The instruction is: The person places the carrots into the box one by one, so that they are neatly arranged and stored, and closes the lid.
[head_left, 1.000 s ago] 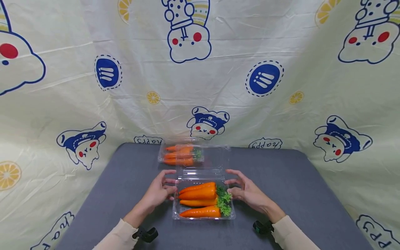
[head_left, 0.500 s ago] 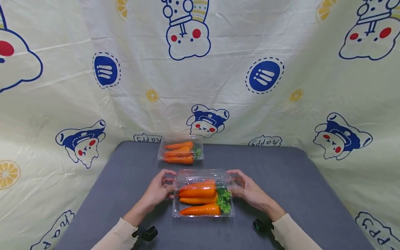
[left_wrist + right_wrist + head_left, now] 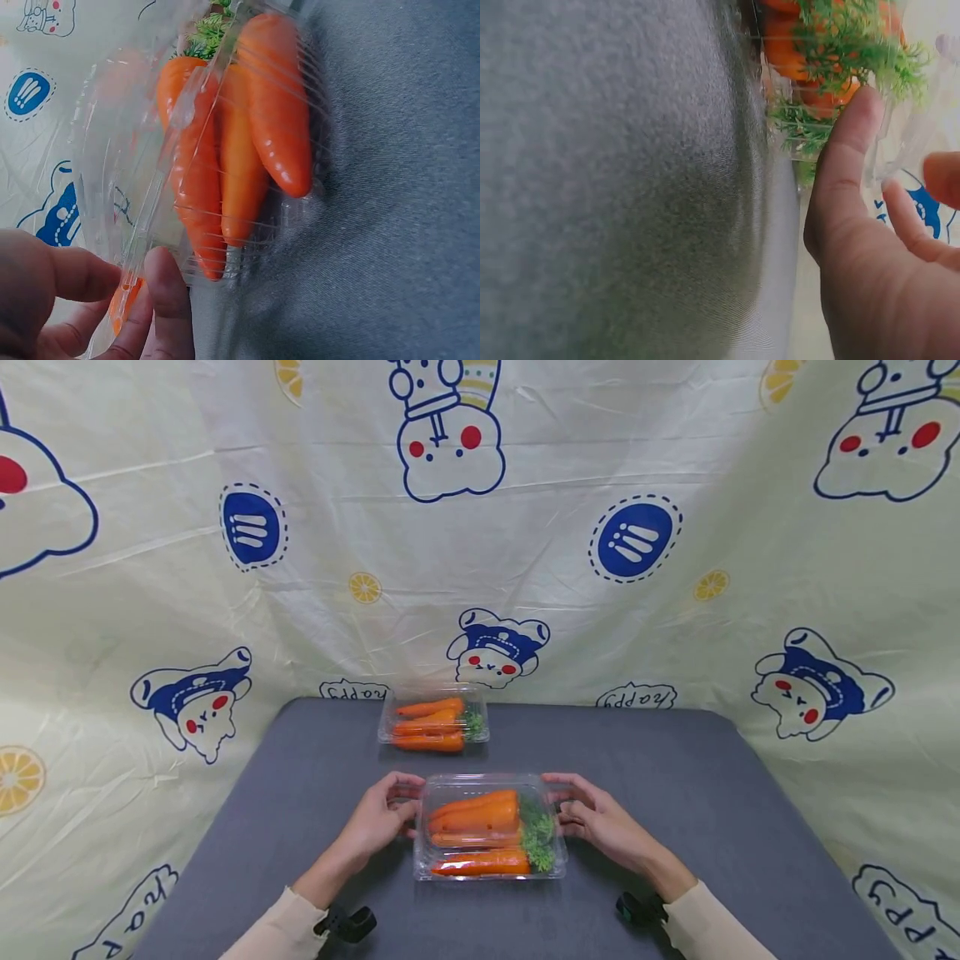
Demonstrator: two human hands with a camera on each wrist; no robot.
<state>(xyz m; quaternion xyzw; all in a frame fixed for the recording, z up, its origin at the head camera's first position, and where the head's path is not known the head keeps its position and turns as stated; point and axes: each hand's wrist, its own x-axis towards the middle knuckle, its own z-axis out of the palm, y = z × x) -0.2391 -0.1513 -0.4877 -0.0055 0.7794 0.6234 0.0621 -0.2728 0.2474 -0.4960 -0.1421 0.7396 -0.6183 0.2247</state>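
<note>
A clear plastic clamshell box (image 3: 491, 877) lies on the table before me, its lid down over the tray. Inside are several orange carrots (image 3: 480, 862) with leafy green tops (image 3: 538, 845) at the right end. My left hand (image 3: 372, 817) is at the box's left back corner; in the left wrist view its thumb and fingers pinch the plastic rim. At the right back corner is my right hand (image 3: 603, 827). The right wrist view has its thumb (image 3: 859, 120) along the box's side and the other fingers spread apart near the lid edge.
A second clear box (image 3: 480, 735) of carrots with green tops stands farther back, left of centre. Grey cloth covers the table (image 3: 645, 760). Behind its far edge hangs a pale printed curtain (image 3: 547, 568).
The lid, upright behind the tray a second ago, has swung forward and down over the carrots. My right hand has shifted slightly outward; the left has barely moved.
</note>
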